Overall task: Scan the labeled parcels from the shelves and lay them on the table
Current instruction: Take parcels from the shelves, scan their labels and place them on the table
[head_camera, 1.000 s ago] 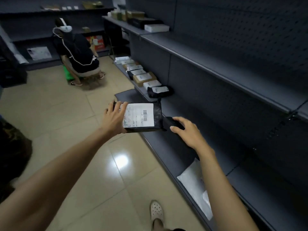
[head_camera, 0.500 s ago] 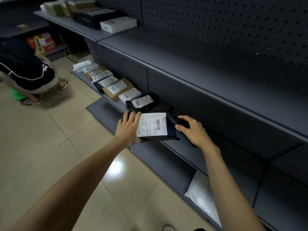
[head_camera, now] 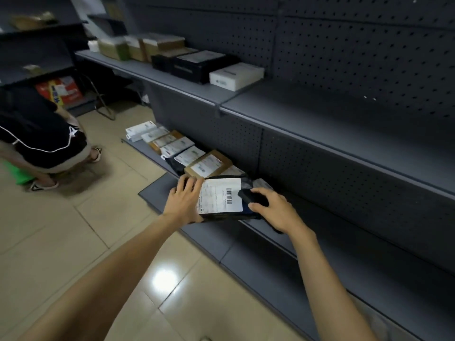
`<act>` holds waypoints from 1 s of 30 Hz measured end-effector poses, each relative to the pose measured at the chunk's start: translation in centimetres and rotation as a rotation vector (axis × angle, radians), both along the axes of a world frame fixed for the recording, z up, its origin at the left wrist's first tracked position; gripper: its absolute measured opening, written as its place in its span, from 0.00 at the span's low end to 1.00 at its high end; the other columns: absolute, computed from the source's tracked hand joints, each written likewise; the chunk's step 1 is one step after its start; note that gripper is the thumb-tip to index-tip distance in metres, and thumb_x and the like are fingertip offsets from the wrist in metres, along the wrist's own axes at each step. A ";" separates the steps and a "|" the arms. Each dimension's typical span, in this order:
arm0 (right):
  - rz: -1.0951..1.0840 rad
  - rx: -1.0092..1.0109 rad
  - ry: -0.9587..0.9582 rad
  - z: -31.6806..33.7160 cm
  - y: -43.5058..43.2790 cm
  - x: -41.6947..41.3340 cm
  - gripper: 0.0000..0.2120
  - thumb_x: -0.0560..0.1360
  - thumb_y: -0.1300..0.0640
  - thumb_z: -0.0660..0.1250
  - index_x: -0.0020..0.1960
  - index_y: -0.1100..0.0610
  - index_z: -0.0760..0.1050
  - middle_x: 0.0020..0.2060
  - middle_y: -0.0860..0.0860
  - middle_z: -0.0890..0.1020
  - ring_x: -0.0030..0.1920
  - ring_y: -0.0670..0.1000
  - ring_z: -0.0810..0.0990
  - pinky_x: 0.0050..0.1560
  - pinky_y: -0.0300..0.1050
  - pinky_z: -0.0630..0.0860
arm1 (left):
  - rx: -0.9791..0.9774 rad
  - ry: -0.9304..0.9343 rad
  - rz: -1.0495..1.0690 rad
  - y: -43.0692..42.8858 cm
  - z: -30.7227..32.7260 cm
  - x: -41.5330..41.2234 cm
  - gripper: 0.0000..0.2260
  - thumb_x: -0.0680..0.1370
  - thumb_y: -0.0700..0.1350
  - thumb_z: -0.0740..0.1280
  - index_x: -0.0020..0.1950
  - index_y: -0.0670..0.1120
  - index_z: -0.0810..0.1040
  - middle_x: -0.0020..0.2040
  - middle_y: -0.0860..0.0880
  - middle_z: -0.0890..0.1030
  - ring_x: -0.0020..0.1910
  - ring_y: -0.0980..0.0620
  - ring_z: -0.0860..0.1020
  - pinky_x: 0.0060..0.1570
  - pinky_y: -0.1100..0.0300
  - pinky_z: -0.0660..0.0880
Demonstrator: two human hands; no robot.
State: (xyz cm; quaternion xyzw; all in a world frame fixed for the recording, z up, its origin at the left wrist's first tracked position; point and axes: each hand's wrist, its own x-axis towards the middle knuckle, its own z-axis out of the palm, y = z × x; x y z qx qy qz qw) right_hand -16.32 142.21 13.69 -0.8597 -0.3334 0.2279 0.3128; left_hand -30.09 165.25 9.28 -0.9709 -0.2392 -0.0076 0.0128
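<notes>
left hand (head_camera: pixel 183 201): fingers spread over the parcel's left edge, thumb at its near corner, holding it up.
right hand (head_camera: pixel 277 211): curled round a dark scanner (head_camera: pixel 253 196), whose front lies over the parcel's right end, just beside the barcode.
parcel (head_camera: pixel 246 184): black bag with its white label (head_camera: pixel 220 196) face up, held level between the hands above the bottom shelf.
bottom shelf (head_camera: pixel 204 238): its front edge runs from lower right up to the left; the deck to the right of the hands is bare.
floor (head_camera: pixel 73 230): open tile to the left of the arms, with a glare spot between them.
row (head_camera: pixel 187 153): labelled parcels lying side by side on the bottom shelf, just beyond the left hand.
hidden: the row's near end is covered by the held parcel; only pale corners show past it. How much of the scanner the right hand covers I cannot tell.
middle shelf (head_camera: pixel 320 124): it overhangs the bottom shelf and is bare above the hands.
boxes (head_camera: pixel 236 73): white, black and brown ones stand further along the middle shelf; their print is blurred.
person (head_camera: pixel 41 134): seated on a green stool (head_camera: pixel 19 177), well apart from the hands, cut off at the left edge.
change: half a second ago a black bag at the row's end showed above the hands; now the held parcel covers it, closer to the row.
</notes>
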 end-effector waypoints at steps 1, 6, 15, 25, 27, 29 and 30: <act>0.035 0.020 -0.019 0.7 2.8 -1.0 0.26 0.79 0.46 0.68 0.75 0.46 0.68 0.73 0.50 0.71 0.72 0.54 0.70 0.68 0.52 0.70 | 0.007 -0.017 0.022 2.6 0.9 -1.3 0.54 0.63 0.67 0.75 0.78 0.48 0.52 0.73 0.47 0.61 0.74 0.42 0.54 0.67 0.42 0.66; 0.198 0.116 -0.129 5.1 14.5 -5.4 0.25 0.80 0.46 0.66 0.75 0.47 0.68 0.74 0.47 0.70 0.73 0.51 0.67 0.67 0.48 0.67 | 0.089 -0.114 0.136 12.7 7.0 -7.1 0.55 0.61 0.69 0.75 0.78 0.46 0.53 0.70 0.46 0.63 0.72 0.42 0.57 0.66 0.40 0.67; 0.297 0.350 -0.321 15.5 25.4 -9.0 0.24 0.80 0.46 0.65 0.75 0.45 0.66 0.74 0.44 0.69 0.70 0.51 0.71 0.60 0.50 0.67 | 0.290 -0.291 0.259 21.9 19.4 -13.7 0.54 0.61 0.63 0.78 0.77 0.46 0.55 0.73 0.45 0.62 0.75 0.39 0.55 0.63 0.35 0.69; 0.039 0.431 -0.486 19.8 21.9 -1.5 0.25 0.80 0.45 0.65 0.76 0.45 0.67 0.74 0.44 0.69 0.71 0.51 0.70 0.60 0.50 0.69 | 0.328 -0.427 0.047 22.3 27.6 -2.4 0.54 0.59 0.59 0.81 0.76 0.45 0.56 0.71 0.42 0.65 0.72 0.37 0.59 0.62 0.34 0.70; -0.056 0.394 -0.509 20.0 19.5 1.1 0.25 0.80 0.44 0.64 0.76 0.45 0.66 0.75 0.44 0.68 0.71 0.51 0.70 0.58 0.50 0.69 | 0.321 -0.429 -0.027 21.2 28.0 1.8 0.55 0.59 0.59 0.81 0.76 0.45 0.56 0.70 0.42 0.66 0.72 0.37 0.60 0.62 0.34 0.71; -0.132 0.372 -0.518 20.3 17.1 3.3 0.25 0.80 0.45 0.64 0.76 0.45 0.66 0.75 0.45 0.68 0.71 0.52 0.70 0.59 0.50 0.69 | 0.304 -0.432 -0.074 19.8 28.2 5.7 0.55 0.59 0.60 0.81 0.77 0.44 0.55 0.70 0.42 0.66 0.72 0.37 0.60 0.61 0.34 0.71; -0.169 0.361 -0.523 20.4 15.7 4.4 0.25 0.80 0.45 0.64 0.76 0.45 0.66 0.75 0.45 0.68 0.71 0.52 0.70 0.60 0.50 0.69 | 0.299 -0.435 -0.102 19.0 28.2 7.8 0.55 0.59 0.60 0.81 0.77 0.44 0.55 0.70 0.42 0.66 0.71 0.38 0.60 0.60 0.34 0.72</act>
